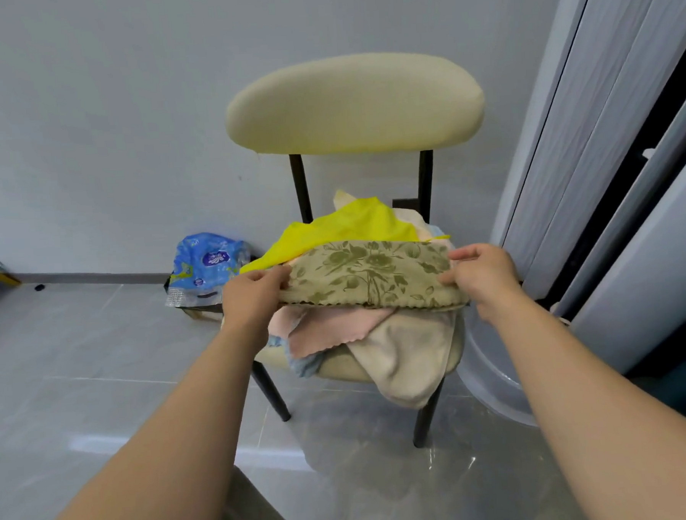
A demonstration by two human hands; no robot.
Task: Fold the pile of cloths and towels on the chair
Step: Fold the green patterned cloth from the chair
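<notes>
Holding an olive floral cloth (pixel 370 274) stretched between both hands, a person faced a cream padded chair (pixel 355 104), seen from the head camera. The left hand (pixel 255 294) pinched the cloth's nine o'clock end, thumb on top and fingers curled beneath. The right hand (pixel 483 270) pinched the three o'clock end the same way. The cloth looked already doubled lengthwise, with a scalloped edge along its near side. It sat over the pile on the seat, though whether it touched the pile could not be told. The step in hand appeared to be folding this one cloth, roughly half done. The next move probably called for bringing the two ends together with corners matched, then setting the cloth apart from the unfolded heap.

The pile covered the seat. A yellow cloth (pixel 343 228) lay at twelve o'clock and a pink cloth (pixel 329 332) lay under the floral cloth's near edge. A beige towel (pixel 406 360) spilled over the seat's front rim at five o'clock, and a pale blue cloth (pixel 303 365) showed at seven o'clock. The overhanging towel might slide off if brushed.

Grey tiled floor (pixel 100 352) lay open toward nine o'clock. A blue plastic packet (pixel 204 267) sat by the wall at ten o'clock of the seat. At three o'clock, tall grey door panels (pixel 589 127) stood near the right arm, narrowing that side.
</notes>
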